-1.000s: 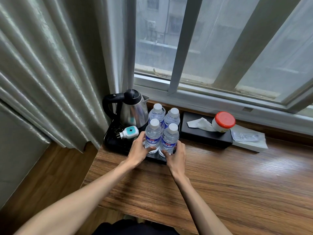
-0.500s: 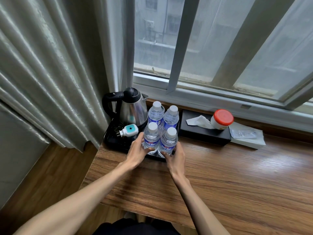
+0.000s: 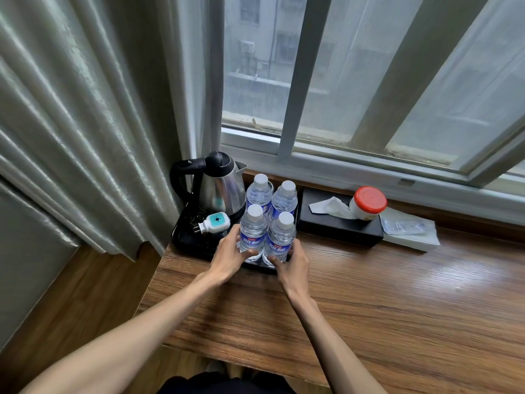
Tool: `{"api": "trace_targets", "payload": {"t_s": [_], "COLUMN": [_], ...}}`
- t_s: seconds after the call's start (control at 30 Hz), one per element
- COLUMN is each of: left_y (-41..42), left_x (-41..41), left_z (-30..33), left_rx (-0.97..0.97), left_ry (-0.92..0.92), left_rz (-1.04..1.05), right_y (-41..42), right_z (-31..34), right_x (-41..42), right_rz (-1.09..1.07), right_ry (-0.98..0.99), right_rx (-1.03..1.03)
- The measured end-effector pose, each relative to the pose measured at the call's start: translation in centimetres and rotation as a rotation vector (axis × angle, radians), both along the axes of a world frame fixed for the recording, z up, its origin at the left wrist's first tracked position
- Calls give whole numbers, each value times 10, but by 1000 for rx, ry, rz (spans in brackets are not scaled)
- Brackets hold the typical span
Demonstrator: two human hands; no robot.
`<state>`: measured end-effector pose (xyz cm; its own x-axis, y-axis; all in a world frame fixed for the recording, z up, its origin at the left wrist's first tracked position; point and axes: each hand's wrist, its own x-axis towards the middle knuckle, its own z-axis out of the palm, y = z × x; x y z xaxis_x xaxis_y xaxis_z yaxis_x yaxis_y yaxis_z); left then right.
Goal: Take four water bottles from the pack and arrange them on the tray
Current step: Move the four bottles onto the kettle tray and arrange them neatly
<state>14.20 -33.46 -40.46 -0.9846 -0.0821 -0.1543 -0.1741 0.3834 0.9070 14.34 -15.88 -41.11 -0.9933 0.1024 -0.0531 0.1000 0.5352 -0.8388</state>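
Both hands' fingers still cupped around front bottles [image 3: 265, 236] on tray [image 3: 187, 241], unmoved

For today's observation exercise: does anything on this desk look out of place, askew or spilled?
Nothing is spilled. The four bottles stand upright and capped in a tight square on the tray, both hands against the front pair. One oddity: a white-and-teal plug lies loose on the tray beside the kettle.

Grey curtain [image 3: 71, 123] beside barred window [image 3: 369, 81] — wooden desk [image 3: 369, 308], wood floor [image 3: 71, 294]
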Motion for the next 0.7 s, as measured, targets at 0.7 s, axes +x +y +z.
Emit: {"api": "trace_targets", "payload": {"t_s": [0.7], "left_y": [-29], "left_x": [-102], "left_z": [107], "left_rx": [-152], "left_ry": [75], "left_rz": [-267], "right_y": [42], "right_z": [120], "right_x": [-105], "right_rz": [330], "right_ry": [-199], "right_rx": [-24]}}
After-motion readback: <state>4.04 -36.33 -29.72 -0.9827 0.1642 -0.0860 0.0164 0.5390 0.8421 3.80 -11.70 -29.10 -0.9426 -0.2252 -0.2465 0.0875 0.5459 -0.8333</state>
